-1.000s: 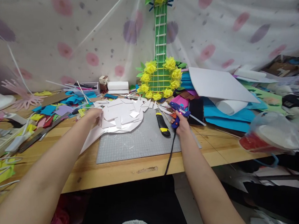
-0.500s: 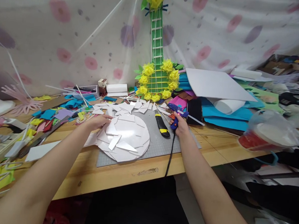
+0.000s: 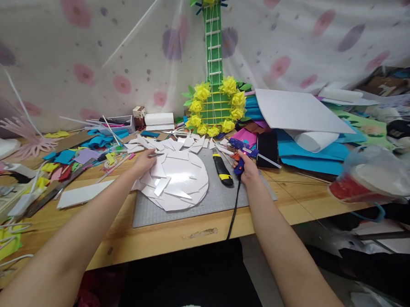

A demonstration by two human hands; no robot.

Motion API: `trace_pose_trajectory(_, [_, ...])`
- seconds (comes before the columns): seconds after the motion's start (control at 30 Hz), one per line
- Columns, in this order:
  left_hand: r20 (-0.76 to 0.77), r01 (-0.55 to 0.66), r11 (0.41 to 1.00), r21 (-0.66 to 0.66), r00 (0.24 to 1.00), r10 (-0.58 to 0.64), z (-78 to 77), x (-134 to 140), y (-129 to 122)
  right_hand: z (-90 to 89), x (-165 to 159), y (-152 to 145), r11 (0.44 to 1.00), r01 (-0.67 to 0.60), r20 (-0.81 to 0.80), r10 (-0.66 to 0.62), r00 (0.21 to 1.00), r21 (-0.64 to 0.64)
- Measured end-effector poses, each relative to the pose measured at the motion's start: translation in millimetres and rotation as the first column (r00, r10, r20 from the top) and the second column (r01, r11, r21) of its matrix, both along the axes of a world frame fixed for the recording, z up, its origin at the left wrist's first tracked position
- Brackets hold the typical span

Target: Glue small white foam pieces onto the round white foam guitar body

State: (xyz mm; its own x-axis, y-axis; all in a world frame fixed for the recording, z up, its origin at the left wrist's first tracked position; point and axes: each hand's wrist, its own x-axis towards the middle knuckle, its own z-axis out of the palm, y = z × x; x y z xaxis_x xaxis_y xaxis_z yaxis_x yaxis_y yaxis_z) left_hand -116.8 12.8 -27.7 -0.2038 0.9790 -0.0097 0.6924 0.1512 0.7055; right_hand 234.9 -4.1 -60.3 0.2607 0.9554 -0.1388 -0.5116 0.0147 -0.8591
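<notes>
A round white board (image 3: 185, 175), covered with overlapping angular white pieces, lies on a grey cutting mat (image 3: 202, 212). At its upper left edge my left hand (image 3: 146, 163) is closed, thumb and fingers gripping the rim; the fingertips are partly hard to make out. My right hand (image 3: 249, 169) is wrapped round a blue hot glue gun (image 3: 240, 167), a red light showing on it. Its nozzle points left and a clear glue stick sticks out behind. Between board and glue gun rests a black and yellow utility knife (image 3: 222, 169). Loose white shards (image 3: 181, 143) lie behind the board.
A green paper guitar with yellow flowers (image 3: 212, 108) stands at the back. Coloured scraps (image 3: 88, 149) and a white strip (image 3: 84, 194) lie left. On the right are blue sheets (image 3: 311, 154), a white sheet (image 3: 296, 110) and a bagged cup (image 3: 364, 185). The black cord (image 3: 234, 214) hangs over the table edge.
The round white board has slid slightly away from me and to the right, together with my left hand. The white strip at the left has also shifted right. My right hand hardly moved.
</notes>
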Motion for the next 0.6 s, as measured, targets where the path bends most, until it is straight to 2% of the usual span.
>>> trace_pose_trajectory(0.13, [-0.254,-0.094,0.979,0.179,0.957,0.138,3.8,-9,-3,-1.4,1,1,1.0,-0.022,0.002,0.022,1.0,0.021])
trace_pose_trajectory(0.27, [-0.274,-0.106,0.979,0.175,0.95,0.152,6.4,-26,-3,-0.9,1,1,0.999,-0.031,0.008,0.031,0.999,0.021])
trace_pose_trajectory(0.4, [-0.128,-0.19,0.979,0.079,0.972,0.199,6.1,-36,-4,-0.7,-1,1,1.0,-0.005,0.021,0.005,1.0,0.004])
trace_pose_trajectory(0.5, [0.06,-0.234,0.97,-0.065,0.969,0.238,11.3,-36,-10,2.6,-1,1,0.999,0.034,0.06,-0.035,0.998,0.021])
trace_pose_trajectory(0.6, [0.368,-0.226,0.957,-0.179,0.887,0.279,21.9,-36,-19,13.8,-3,0,0.996,0.057,0.148,-0.068,0.987,0.072])
